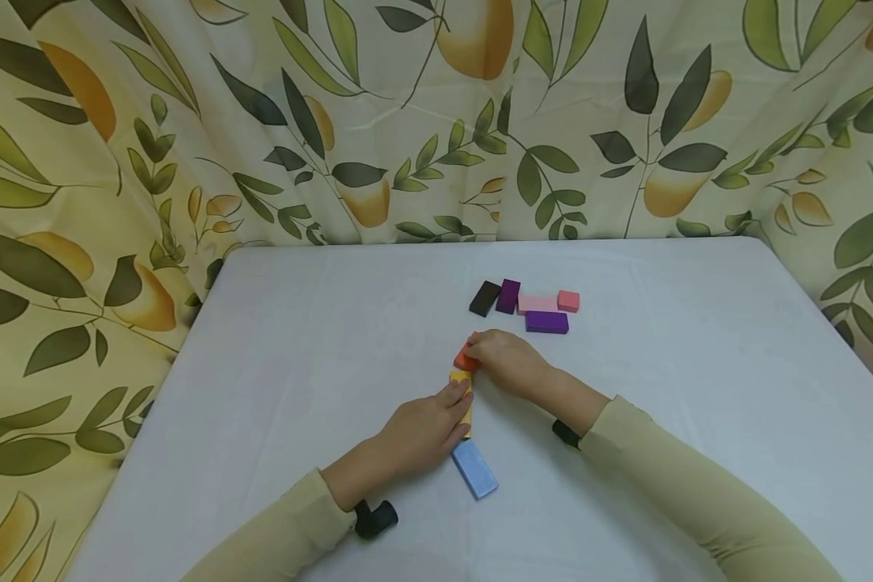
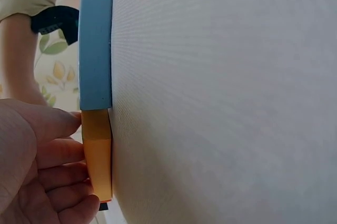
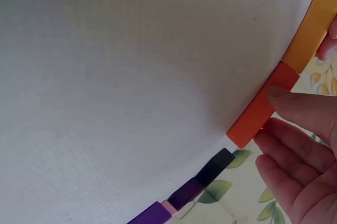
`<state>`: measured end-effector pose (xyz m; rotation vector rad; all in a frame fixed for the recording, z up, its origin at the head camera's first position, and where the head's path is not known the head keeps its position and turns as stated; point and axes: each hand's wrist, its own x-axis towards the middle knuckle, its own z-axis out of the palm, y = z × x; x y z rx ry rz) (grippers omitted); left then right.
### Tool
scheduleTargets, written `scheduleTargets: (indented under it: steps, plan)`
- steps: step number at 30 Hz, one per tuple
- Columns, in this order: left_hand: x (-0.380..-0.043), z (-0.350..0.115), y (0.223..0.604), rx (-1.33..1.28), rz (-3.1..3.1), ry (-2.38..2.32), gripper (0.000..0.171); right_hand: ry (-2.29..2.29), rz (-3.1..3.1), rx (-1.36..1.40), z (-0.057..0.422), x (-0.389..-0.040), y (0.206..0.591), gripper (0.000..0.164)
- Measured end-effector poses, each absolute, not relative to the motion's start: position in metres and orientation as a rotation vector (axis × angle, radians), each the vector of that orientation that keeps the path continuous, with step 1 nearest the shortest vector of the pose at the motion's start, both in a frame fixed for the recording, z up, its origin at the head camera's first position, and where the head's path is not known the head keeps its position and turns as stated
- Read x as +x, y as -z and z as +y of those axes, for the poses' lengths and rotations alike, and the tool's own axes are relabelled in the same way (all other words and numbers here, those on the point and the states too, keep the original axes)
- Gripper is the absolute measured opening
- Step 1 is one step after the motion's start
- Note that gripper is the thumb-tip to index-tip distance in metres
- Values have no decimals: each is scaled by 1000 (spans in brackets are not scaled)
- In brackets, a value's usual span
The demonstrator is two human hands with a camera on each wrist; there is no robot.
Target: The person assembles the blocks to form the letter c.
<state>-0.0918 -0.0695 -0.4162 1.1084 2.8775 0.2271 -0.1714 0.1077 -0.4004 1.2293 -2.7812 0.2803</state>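
Observation:
On the white tabletop, a yellow block [image 1: 467,416] lies between a light blue block [image 1: 474,469] and an orange block [image 1: 465,357]. My left hand [image 1: 423,430] rests its fingertips on the yellow block, partly covering it. Its thumb touches the yellow block near the blue end in the left wrist view. With thumb and fingers, my right hand [image 1: 512,364] pinches the orange block, whose near end meets or almost meets the yellow one. In the right wrist view, the thumb lies against one face of the orange block [image 3: 258,108].
Beyond the hands lie a black block [image 1: 485,298], a dark purple block [image 1: 508,297], a pale pink block [image 1: 537,303], a coral block [image 1: 568,301] and a violet block [image 1: 547,322], close together. A leaf-patterned curtain [image 1: 451,186] hangs behind the table [image 1: 298,323].

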Motion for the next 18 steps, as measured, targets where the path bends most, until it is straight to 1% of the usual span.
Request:
scheduleTargets:
  steps: [14,18]
  plan:
    - [-92,-70,417,1099,2871,-250,45,-276,-2820,1210,108,-170,399,26]
    - [-92,-70,417,1108,2875,-253,44,-266,-2821,1216,107,-170,400,24]
